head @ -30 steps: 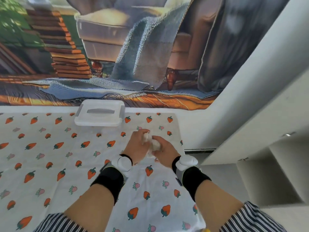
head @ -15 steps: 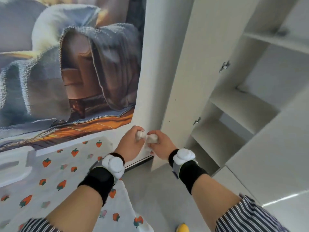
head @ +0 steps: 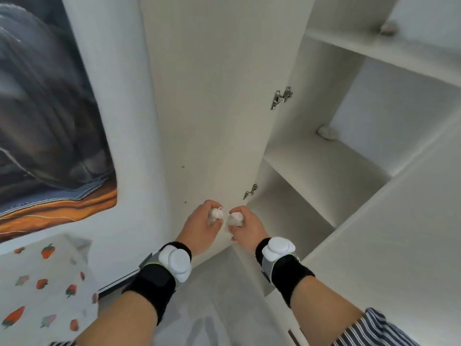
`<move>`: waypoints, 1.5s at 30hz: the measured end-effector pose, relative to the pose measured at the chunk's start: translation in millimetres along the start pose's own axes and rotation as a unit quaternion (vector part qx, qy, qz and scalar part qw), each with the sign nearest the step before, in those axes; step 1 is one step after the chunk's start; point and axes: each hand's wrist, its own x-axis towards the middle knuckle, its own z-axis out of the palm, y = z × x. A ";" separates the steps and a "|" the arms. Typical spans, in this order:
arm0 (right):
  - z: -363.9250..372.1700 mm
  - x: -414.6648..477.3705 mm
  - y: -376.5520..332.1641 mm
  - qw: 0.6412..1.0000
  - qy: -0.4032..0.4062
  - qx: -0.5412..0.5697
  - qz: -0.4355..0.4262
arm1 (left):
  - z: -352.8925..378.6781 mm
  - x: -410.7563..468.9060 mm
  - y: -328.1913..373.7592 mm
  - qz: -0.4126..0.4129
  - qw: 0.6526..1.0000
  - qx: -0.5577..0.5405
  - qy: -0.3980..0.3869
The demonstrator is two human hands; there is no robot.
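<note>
Pinching one white lump point(head: 216, 214) in my curled left hand point(head: 199, 228) and a second white lump point(head: 235, 219) in my curled right hand point(head: 249, 229), just apart, I had the cupboard shelf point(head: 324, 156) nearer my right hand.

left hand point(head: 199, 227), right hand point(head: 248, 229) clutching wads point(head: 216, 214), cupboard point(head: 324, 168)

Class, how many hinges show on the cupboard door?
2: the upper hinge midway up the door; the lower hinge just above the right hand. More may be out of view.
</note>
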 end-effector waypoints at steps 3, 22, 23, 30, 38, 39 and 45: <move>-25.3 36.7 30.0 1.000 0.003 -0.015 0.013 | 35.2 36.2 0.9 -0.001 1.000 -0.010 0.001; -100.6 276.5 202.9 0.969 0.241 0.014 0.056 | 206.9 276.4 -78.6 0.133 0.981 0.042 -0.132; -105.7 293.1 216.0 0.965 0.255 0.018 0.056 | 218.8 291.6 -84.3 0.145 0.979 0.044 -0.133; -147.6 415.5 320.3 0.937 0.350 0.013 0.021 | 322.3 400.6 -146.2 0.243 0.963 0.073 -0.095; -195.9 501.6 405.8 0.915 0.397 -0.071 0.011 | 416.0 465.7 -184.7 0.288 0.954 0.069 -0.048; -201.4 509.1 410.6 0.912 0.404 -0.078 0.008 | 423.9 469.8 -186.3 0.290 0.954 0.063 -0.045; -234.1 540.0 412.0 0.902 0.421 -0.092 0.006 | 448.4 488.6 -189.8 0.296 0.952 0.068 -0.041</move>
